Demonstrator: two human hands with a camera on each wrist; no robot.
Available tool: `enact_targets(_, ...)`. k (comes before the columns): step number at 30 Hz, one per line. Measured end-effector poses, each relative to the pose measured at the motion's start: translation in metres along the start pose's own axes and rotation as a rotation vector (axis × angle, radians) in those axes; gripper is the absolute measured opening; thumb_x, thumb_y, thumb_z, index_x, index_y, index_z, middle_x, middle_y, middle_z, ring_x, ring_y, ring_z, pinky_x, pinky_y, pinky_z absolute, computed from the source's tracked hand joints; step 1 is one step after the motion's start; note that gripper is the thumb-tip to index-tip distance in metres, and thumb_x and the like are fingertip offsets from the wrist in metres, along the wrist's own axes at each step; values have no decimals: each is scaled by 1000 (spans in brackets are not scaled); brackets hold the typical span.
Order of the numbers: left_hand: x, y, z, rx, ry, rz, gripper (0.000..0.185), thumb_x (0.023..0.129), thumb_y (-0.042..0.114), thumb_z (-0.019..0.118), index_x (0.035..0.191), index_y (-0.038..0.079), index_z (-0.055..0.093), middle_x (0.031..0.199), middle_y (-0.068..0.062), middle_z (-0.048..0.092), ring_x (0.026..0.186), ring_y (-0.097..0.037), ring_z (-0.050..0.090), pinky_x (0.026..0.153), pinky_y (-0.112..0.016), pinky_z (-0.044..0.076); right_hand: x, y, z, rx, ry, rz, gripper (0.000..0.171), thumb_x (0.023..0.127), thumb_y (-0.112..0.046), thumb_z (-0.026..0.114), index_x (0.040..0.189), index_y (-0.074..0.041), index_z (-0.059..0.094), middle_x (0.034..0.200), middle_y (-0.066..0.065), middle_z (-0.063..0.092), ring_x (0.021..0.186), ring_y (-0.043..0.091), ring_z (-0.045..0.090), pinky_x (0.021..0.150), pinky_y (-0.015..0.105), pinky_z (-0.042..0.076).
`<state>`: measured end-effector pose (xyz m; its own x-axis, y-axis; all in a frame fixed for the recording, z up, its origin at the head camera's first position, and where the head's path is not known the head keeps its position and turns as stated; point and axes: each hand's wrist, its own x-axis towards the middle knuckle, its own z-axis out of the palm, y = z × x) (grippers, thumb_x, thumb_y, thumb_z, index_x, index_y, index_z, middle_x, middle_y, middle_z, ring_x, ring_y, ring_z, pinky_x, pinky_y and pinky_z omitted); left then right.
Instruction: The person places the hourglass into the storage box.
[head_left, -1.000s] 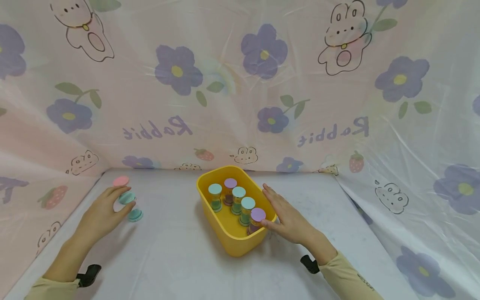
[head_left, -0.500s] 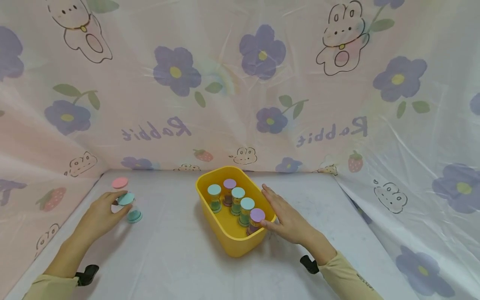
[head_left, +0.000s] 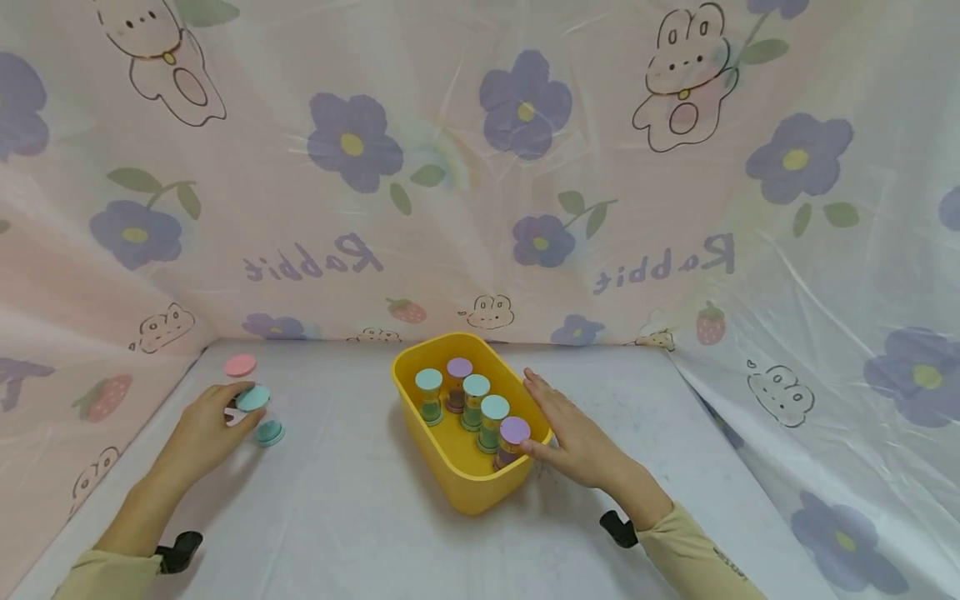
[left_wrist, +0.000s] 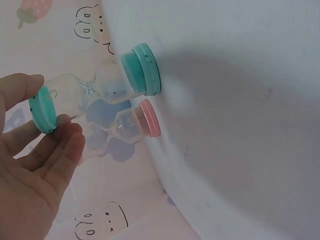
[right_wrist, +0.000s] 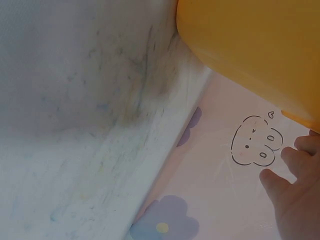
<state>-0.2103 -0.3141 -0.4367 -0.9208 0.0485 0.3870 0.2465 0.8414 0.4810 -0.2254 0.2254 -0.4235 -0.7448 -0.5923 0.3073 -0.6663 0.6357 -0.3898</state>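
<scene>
At the left of the table, my left hand point(head_left: 206, 429) pinches the teal top cap of an hourglass point(left_wrist: 90, 87) between thumb and fingers. Its teal base is close to the tabletop, with teal sand lying in the lower bulb. A pink-capped hourglass point(head_left: 240, 365) stands just behind it, partly hidden by the hand in the head view. My right hand point(head_left: 573, 429) rests along the right side of a yellow bin point(head_left: 462, 492), fingers extended and thumb at the rim. Inside the bin stand several hourglasses, among them a teal-capped one point(head_left: 430, 381) and a purple-capped one point(head_left: 514, 431) near the thumb.
A white cloth-like surface point(head_left: 337, 517) covers the table. Behind and on both sides hangs a curtain point(head_left: 450, 275) printed with flowers and rabbits. The yellow bin stands mid-table, between the two hands.
My left fingers have come down slightly around the teal cap, leaving more of its top showing. The right hand and the bin stay where they were.
</scene>
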Motion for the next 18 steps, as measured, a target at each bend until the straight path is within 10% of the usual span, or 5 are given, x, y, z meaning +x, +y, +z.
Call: enact_targets(18, -1, 27, 2, -97, 142, 99, 45, 92, 6, 77, 130, -10, 59, 115, -25, 62, 92, -38, 65, 74, -8, 46, 1, -1, 0, -27, -4, -3, 86, 101, -46, 63, 164, -3, 23, 173, 8, 17, 158, 30, 20, 126, 57, 21)
